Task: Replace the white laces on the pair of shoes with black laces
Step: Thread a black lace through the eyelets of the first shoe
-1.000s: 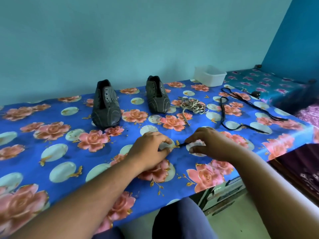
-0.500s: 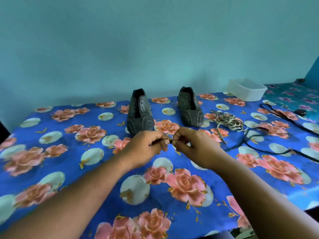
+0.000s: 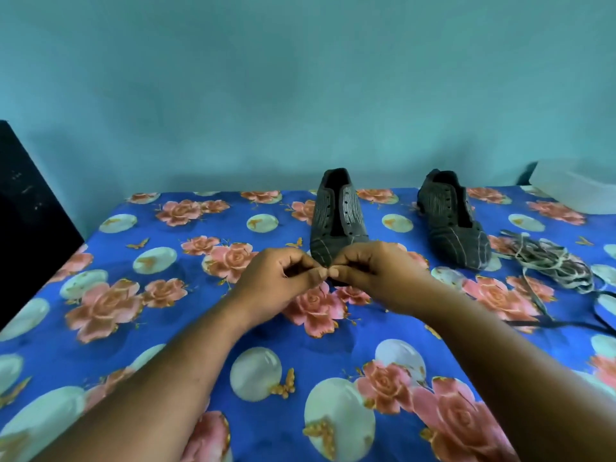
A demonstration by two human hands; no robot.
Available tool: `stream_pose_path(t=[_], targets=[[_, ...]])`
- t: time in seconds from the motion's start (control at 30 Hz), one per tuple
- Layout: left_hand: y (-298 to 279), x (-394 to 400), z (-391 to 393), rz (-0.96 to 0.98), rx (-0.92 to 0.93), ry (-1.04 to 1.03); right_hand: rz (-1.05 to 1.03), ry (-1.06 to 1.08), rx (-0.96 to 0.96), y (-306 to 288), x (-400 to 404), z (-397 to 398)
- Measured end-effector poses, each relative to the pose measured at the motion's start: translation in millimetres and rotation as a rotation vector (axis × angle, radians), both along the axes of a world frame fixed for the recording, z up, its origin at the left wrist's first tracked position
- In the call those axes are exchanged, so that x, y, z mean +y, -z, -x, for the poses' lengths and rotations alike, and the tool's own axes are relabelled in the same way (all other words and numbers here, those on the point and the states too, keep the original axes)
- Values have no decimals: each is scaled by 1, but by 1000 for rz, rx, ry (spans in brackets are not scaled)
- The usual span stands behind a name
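Both your hands meet over the flowered cloth, thumbs and forefingers tip to tip: left hand and right hand each pinched shut, but what sits between the fingertips is too small to make out. Just behind your knuckles stands the left shoe, toe toward you, eyelets bare. Right shoe sits well apart to its right, also unlaced. White laces lie in a loose bundle beside that shoe's toe. Black lace trails on the cloth at the right edge, near the bundle. White tub sits far right against the wall.
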State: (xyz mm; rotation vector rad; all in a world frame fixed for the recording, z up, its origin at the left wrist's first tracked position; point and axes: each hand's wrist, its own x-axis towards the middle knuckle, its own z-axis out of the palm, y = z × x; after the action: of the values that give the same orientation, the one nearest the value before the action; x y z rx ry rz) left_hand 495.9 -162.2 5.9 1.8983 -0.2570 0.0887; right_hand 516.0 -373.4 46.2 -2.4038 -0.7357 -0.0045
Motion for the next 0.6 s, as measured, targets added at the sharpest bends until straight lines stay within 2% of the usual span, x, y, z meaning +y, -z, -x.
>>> stream_pose_path(t=[0.07, 0.17, 0.3, 0.5, 0.57, 0.6], targets=[[1, 4, -2, 15, -17, -9, -84, -30, 2, 8, -4, -2], [1, 3, -2, 57, 2, 16, -78, -58, -61, 16, -10, -2], [0, 2, -2, 80, -19, 5, -90, -103, -54, 22, -20, -1], [1, 36, -17, 127, -52, -401, -61, -149, 61, 26, -25, -2], [5, 43, -21, 149, -28, -476, -69, -159, 86, 27, -25, -1], [9, 44, -23, 99, -42, -489, -81, -159, 87, 27, -24, -1]])
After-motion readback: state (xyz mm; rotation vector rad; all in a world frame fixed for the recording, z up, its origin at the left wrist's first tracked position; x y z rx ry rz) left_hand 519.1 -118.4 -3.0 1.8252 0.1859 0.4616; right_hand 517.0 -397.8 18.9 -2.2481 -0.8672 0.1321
